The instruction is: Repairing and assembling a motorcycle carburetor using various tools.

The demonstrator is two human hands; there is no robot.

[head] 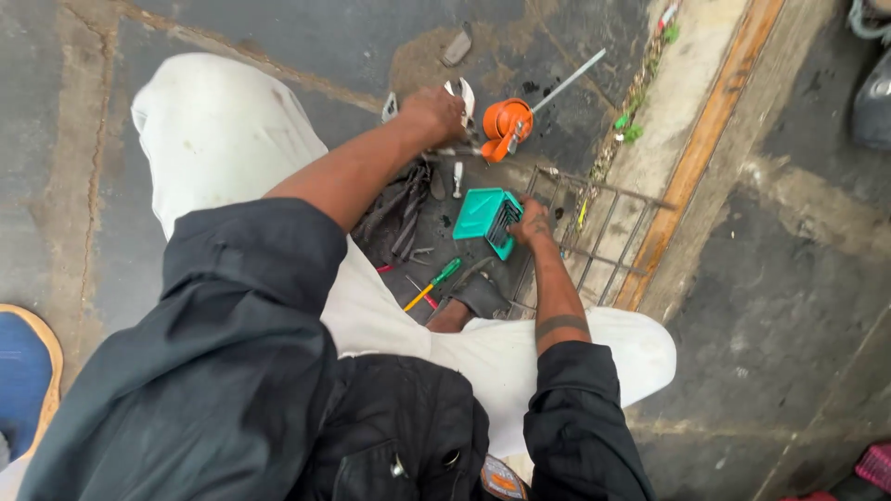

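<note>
My left hand [434,111] reaches forward over the dark ground and is closed around a silver metal tool [462,95], whose ends stick out on both sides of the fist. Just right of it lies an orange plastic tool [506,123] with a thin metal rod [568,82] beyond it. My right hand [532,223] grips the side of a small teal plastic box [484,215], which sits tilted on the ground between my knees. Large twist drill bits [408,209] lie left of the box.
A green-and-yellow screwdriver [432,283] and a red-tipped one lie near my sandalled foot [473,297]. A wire rack [594,232] lies to the right against a concrete kerb [691,148]. A blue shoe [23,371] shows at the left edge.
</note>
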